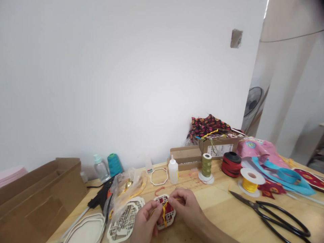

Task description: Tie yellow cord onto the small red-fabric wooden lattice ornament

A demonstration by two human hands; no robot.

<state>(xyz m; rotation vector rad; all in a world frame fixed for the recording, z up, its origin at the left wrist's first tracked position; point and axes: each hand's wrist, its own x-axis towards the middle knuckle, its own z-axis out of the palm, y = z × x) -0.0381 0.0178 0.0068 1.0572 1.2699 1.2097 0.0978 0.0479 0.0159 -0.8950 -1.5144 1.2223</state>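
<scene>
Low in the middle of the view lies a cream lattice frame with red fabric (171, 216) behind its openwork. A yellow cord (164, 216) runs across its front. My left hand (146, 217) is at the frame's left side, thumb and fingers pinched on the cord. From the upper right, my right hand (186, 204) pinches the cord too, its fingertips close to those of the left. The exact shape of the cord between the fingertips is too small to make out. A short red cord (160, 191) shows just above the frame.
Black-handled scissors (265, 211) lie open at the right, near a yellow ribbon spool (250, 184). A white squeeze bottle (173, 171) and a green thread spool (207, 165) stand behind my hands. Loose lattice frames (115, 229) and a cardboard box (43, 199) are at the left.
</scene>
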